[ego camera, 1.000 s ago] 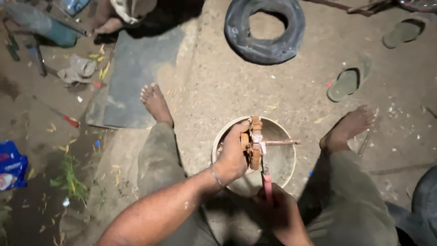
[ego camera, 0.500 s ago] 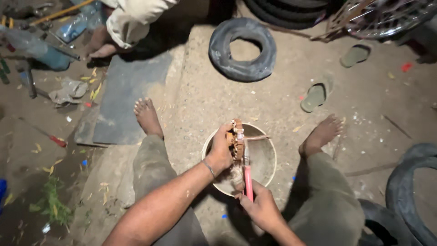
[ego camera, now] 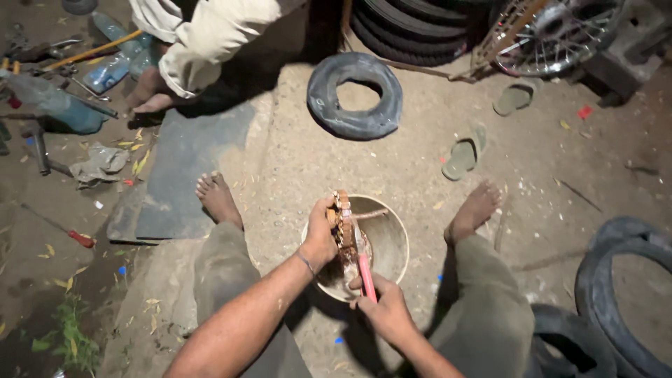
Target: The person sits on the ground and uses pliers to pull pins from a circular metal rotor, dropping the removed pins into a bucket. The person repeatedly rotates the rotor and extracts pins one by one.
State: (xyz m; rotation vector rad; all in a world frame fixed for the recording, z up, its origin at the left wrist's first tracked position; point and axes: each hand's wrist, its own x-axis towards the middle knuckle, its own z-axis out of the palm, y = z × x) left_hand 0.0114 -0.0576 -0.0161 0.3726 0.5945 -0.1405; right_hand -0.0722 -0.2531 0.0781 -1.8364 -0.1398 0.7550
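Head view, looking straight down between your knees: you are squatting on the concrete floor (ego camera: 294, 161), bare feet planted either side of a pale round basin (ego camera: 392, 241). Your left hand (ego camera: 320, 234) is clamped around a rusty bicycle chain (ego camera: 343, 218), gathered into a loop and held upright over the basin's near-left rim. Your right hand (ego camera: 383, 308) is closed on the red handle of a brush (ego camera: 365, 269), its working end up against the chain. Both hands are well apart along the tool's length but meet at the chain. Key relation: the chain's long axis runs away from you, roughly parallel to the brush handle; the chain lies just ahead of and left of the right hand, so the left hand is the one on it and the right reaches it only through the brush. What liquid the basin holds cannot be told. Surroundings: a black inner tube (ego camera: 357, 94) lies ahead on the floor, a pair of green sandals (ego camera: 465, 150) to the right, stacked tyres (ego camera: 420, 28) and a spoked wheel (ego camera: 553, 31) at the top, a red-handled screwdriver (ego camera: 70, 234) at left. Another person's sleeve (ego camera: 189, 49) shows at upper left.
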